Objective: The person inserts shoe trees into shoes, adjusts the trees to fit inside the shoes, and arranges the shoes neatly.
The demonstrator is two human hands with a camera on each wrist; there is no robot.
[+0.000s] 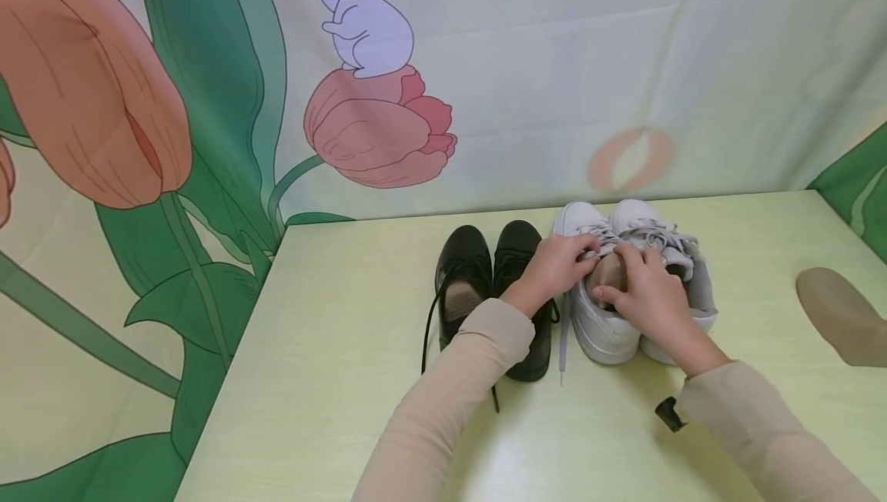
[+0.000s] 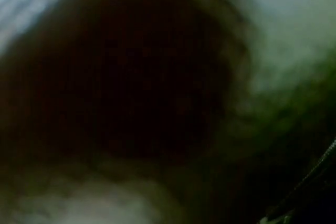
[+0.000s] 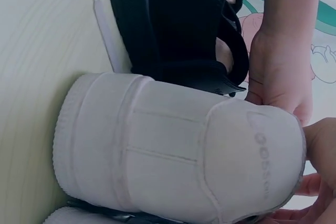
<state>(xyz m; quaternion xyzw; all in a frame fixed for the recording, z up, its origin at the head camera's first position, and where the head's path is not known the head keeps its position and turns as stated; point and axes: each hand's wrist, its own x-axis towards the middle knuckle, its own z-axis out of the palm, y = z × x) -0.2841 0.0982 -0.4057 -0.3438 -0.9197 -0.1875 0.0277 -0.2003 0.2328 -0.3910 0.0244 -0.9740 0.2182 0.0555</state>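
A pair of white sneakers stands on the table, toes to the wall. Over the left white sneaker (image 1: 604, 339), my left hand (image 1: 560, 265) pinches the tongue near the laces. My right hand (image 1: 654, 294) reaches over the shoe's opening, its thumb and fingers gripping a beige insole (image 1: 608, 274) that lies partly inside. In the right wrist view the sneaker's heel (image 3: 173, 145) fills the middle, and fingers (image 3: 315, 203) curl over the collar. Laces hang loose from this shoe. The left wrist view is dark and blurred.
To the left stands a pair of black lace-up shoes (image 1: 466, 252), close against my left forearm. The other white sneaker (image 1: 703, 286) touches the right side. A second beige insole (image 1: 838, 313) lies at the table's right. A printed cloth (image 1: 527, 102) hangs behind the table (image 1: 333, 348).
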